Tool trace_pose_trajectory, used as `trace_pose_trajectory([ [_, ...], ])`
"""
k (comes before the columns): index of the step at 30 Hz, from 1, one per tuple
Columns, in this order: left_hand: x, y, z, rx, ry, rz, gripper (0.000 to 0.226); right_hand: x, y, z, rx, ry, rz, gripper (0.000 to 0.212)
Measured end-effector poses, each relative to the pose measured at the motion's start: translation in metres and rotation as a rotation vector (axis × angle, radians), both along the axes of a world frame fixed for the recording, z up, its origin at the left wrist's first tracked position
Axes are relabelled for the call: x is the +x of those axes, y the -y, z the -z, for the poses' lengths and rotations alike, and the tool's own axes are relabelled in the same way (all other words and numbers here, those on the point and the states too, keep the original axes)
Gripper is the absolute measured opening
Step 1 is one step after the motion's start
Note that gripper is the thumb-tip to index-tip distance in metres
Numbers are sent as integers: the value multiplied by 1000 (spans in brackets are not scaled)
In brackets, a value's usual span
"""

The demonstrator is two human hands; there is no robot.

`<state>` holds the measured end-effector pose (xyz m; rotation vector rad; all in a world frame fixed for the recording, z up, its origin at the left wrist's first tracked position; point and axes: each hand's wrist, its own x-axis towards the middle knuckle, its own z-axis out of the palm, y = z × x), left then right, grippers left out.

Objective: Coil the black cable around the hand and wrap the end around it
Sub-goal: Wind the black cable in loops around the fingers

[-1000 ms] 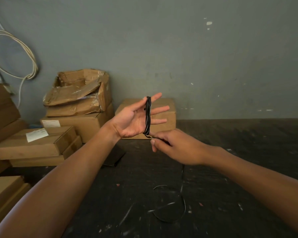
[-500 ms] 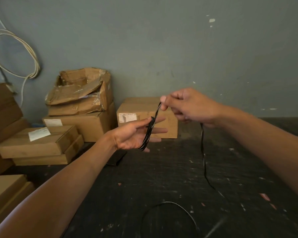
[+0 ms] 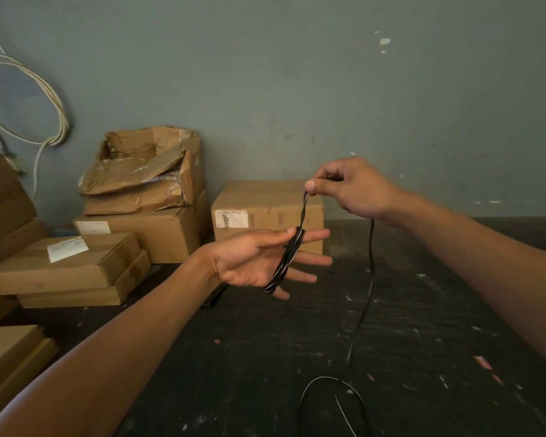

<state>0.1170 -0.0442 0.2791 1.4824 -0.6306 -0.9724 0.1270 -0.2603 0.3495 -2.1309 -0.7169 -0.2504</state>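
Note:
The thin black cable [image 3: 287, 259] is coiled in several turns around the fingers of my left hand [image 3: 252, 258], which is held palm up with fingers spread. From the coil a short stretch rises to my right hand [image 3: 352, 187], which pinches it between thumb and forefinger above and to the right of the left fingers. Below the right hand the rest of the cable [image 3: 364, 310] hangs down to the dark floor and ends in a loose loop [image 3: 328, 402] near the bottom edge.
Cardboard boxes [image 3: 267, 212] stand against the grey wall behind my hands, with a torn box [image 3: 145, 171] stacked to the left and flat cartons [image 3: 67, 263] at the far left. A white cable coil [image 3: 44, 99] hangs on the wall. The floor [image 3: 423, 342] is dark and scuffed.
My right hand has gone from below the left hand up and over it to the right, carrying the cable around the left fingers. The slack on the floor has shifted.

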Motion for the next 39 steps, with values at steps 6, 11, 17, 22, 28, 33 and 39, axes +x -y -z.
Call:
trace_pose_trajectory([
  [6,-10,9,-9,-136,-63,129,59,13,4,34,3,-93,-43,19],
  [11,-16,12,-23,-337,-56,198,52,11,1,70,-32,-139,-121,24],
  [17,-10,1,-43,-411,11,126,52,-2,-25,120,-3,-262,-174,27],
  [22,-3,-10,-47,-440,30,25,54,-22,-40,124,-70,-188,-257,28],
  [28,9,-20,-43,-486,24,-180,53,-38,-53,114,-175,-21,-296,26],
  [33,17,-26,-35,-477,13,-319,52,-41,-49,103,-278,54,-239,30],
  [39,22,-20,-27,-480,-5,-475,48,-51,-43,82,-407,159,-166,27],
])
